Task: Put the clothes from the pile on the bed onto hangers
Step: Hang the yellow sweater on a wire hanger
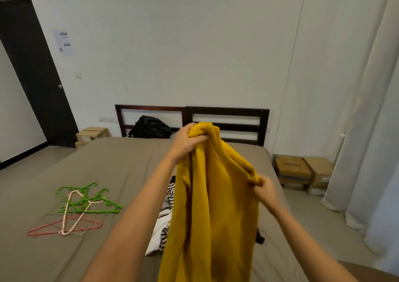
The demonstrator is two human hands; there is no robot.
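A mustard-yellow garment (216,206) hangs in the air in front of me above the bed (112,165). My left hand (187,141) grips its top edge, bunched in the fingers. Lower and to the right, my right hand (264,188) pinches another part of its upper edge. Behind the garment, partly hidden, lies the pile of clothes (165,223), white and black-and-white striped. A loose heap of hangers (79,206), green, pink and cream, lies on the bed to the left.
A black bag (151,127) rests against the dark wooden headboard (226,117). Cardboard boxes (302,171) stand on the floor at the right, near a white curtain (371,130). Another box (92,134) sits by the dark door (36,72) at the left.
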